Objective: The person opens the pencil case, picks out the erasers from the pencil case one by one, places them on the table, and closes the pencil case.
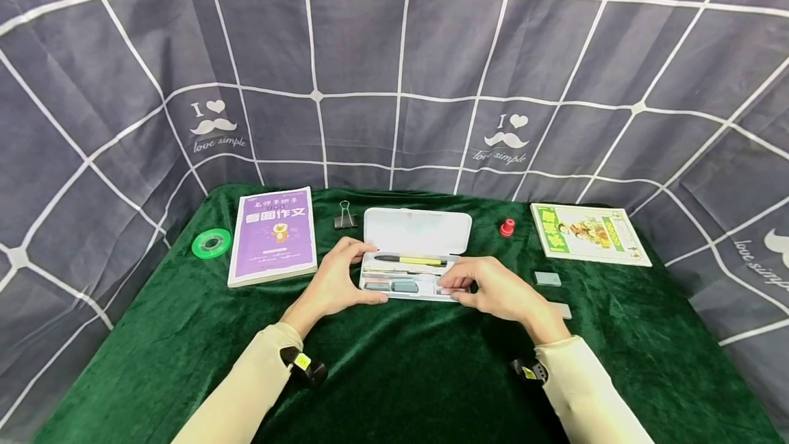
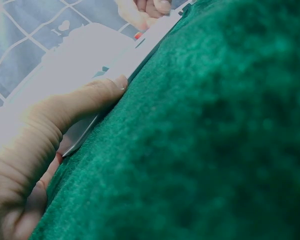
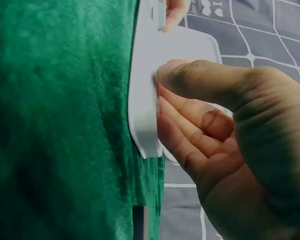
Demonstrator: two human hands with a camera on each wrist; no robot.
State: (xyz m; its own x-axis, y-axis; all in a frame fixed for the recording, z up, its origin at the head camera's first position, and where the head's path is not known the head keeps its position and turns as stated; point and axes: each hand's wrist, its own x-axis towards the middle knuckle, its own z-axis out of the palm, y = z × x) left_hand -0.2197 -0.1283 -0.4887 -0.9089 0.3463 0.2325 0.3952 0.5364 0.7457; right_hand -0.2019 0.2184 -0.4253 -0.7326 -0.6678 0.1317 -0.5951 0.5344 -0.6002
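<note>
A white pencil case (image 1: 416, 231) lies with its lid raised at the back. My left hand (image 1: 337, 278) grips its left end, thumb along the front edge and fingers at the far side; in the left wrist view the thumb presses the case's wall (image 2: 135, 62). At the front right compartment, my right hand (image 1: 487, 285) pinches a small pale thing (image 1: 442, 290), mostly hidden by the fingers; I cannot tell its kind. A black-and-yellow pen (image 1: 413, 261) lies along the back of the case. A small pinkish block (image 1: 377, 286) and a grey-blue block (image 1: 404, 287) sit in front.
A purple book (image 1: 272, 235) and green tape roll (image 1: 211, 243) lie left; a black binder clip (image 1: 345, 218) stands behind. On the right are a small red object (image 1: 507, 227), a green-and-white book (image 1: 590, 233) and two pale blocks, one (image 1: 547, 279) behind the other (image 1: 564, 310).
</note>
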